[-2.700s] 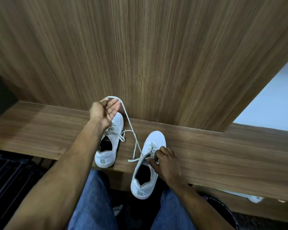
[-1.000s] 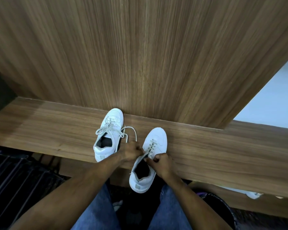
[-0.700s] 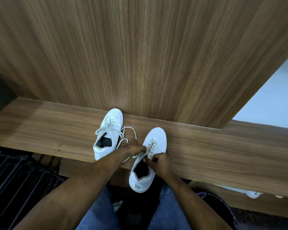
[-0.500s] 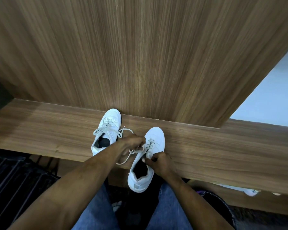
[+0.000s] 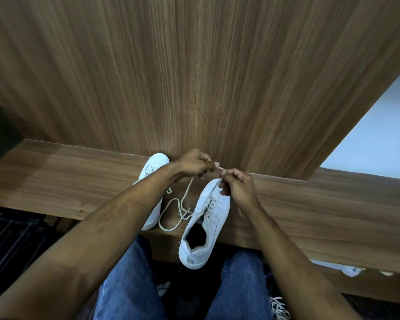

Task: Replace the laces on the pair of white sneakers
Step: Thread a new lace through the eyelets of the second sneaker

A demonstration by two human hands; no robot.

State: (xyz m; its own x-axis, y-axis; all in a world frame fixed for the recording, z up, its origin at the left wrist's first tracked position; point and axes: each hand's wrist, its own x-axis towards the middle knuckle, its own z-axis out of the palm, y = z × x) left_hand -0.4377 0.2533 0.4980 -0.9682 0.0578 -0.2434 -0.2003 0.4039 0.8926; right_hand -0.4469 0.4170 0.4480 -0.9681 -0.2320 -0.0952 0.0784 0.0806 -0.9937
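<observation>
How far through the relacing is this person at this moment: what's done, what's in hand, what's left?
Done: cannot confirm; the left sneaker is mostly hidden behind the forearm. In hand: the left hand and right hand both pinch the lace above the right sneaker, whose lower eyelets look threaded. Left: the upper eyelets near the collar, with slack looped on the wooden bench.

- The tabletop [image 5: 310, 204] is wood-grain veneer, smooth, with a soft sheen.
- The far wall panel [image 5: 194, 77] has the same streaked brown wood finish, matt.
- The near right sneaker [image 5: 215, 218] looks like smooth white leather or a leather-like material.
- Its lace [image 5: 171, 204] is off-white woven cord.
- The jeans [image 5: 129, 285] are blue denim.
</observation>
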